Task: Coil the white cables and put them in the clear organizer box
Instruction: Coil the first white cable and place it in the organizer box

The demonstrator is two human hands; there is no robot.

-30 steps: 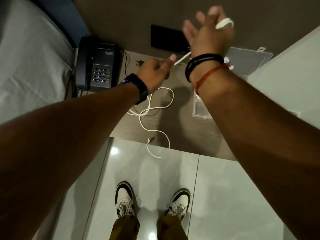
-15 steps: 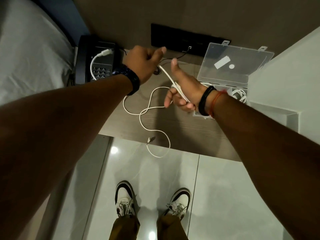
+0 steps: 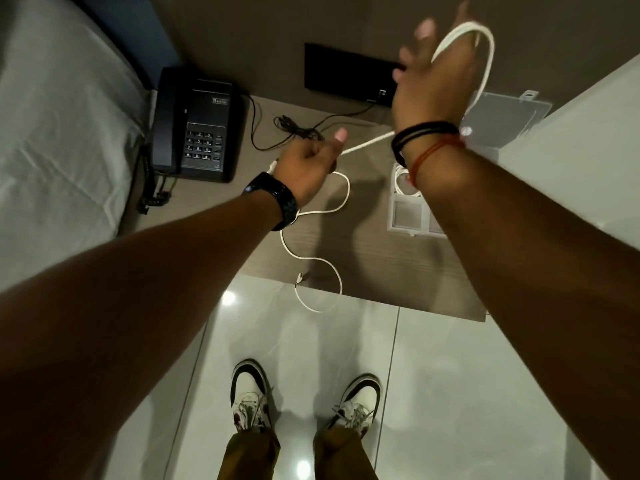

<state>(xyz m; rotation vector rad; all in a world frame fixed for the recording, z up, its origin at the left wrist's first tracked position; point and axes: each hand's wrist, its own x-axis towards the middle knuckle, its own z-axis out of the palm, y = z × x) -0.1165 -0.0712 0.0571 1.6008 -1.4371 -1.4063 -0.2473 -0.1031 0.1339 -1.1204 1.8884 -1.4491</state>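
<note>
- The left hand [image 3: 308, 164] is closed around the cable [image 3: 325, 209], a white plug end showing beside its wrist.
- The right hand [image 3: 433, 77] is raised, fingers spread and blurred, with a loop of cable draped over it.
- A taut stretch of cable is seen running between the two hands.
- The rest of the cable is laid in curves on the bench [image 3: 363, 265], its far end hanging past the front edge.
- The box [image 3: 405, 213] is seen on the bench under the right wrist, lid open.
- A phone [image 3: 197, 126] is set at the bench's left.

Dim warm light, glare spots on the floor tiles [image 3: 450, 375], wide-angle edge distortion.
</note>
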